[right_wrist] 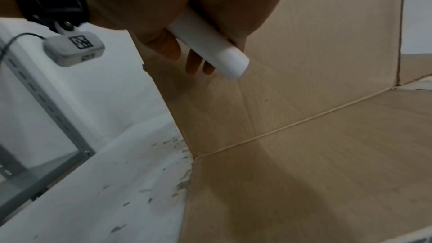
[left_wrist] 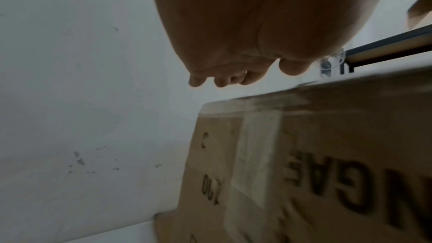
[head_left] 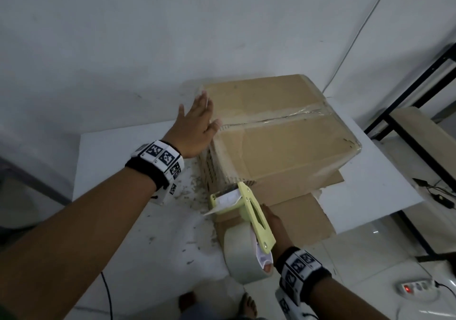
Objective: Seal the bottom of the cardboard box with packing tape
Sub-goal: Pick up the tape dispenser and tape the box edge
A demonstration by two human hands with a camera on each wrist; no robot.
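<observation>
A brown cardboard box (head_left: 278, 137) stands upside down on a white table (head_left: 138, 221), clear tape running along its centre seam (head_left: 283, 118). My left hand (head_left: 197, 124) lies flat with straight fingers against the box's upper left edge; the left wrist view shows those fingers (left_wrist: 219, 78) above the printed side of the box (left_wrist: 327, 154). My right hand (head_left: 276, 223) grips the white handle (right_wrist: 210, 47) of a pale yellow-green tape dispenser (head_left: 249, 211), whose blade end sits at the box's near top edge. Its tape roll (head_left: 246, 255) hangs near my wrist.
The box's open flaps (head_left: 296, 213) spread over the table below it. Bits of torn cardboard (head_left: 190, 191) litter the table left of the box. A black-framed shelf (head_left: 404, 122) stands at the right, a power strip (head_left: 417, 287) on the floor, a metal rack (right_wrist: 42, 99) at the left.
</observation>
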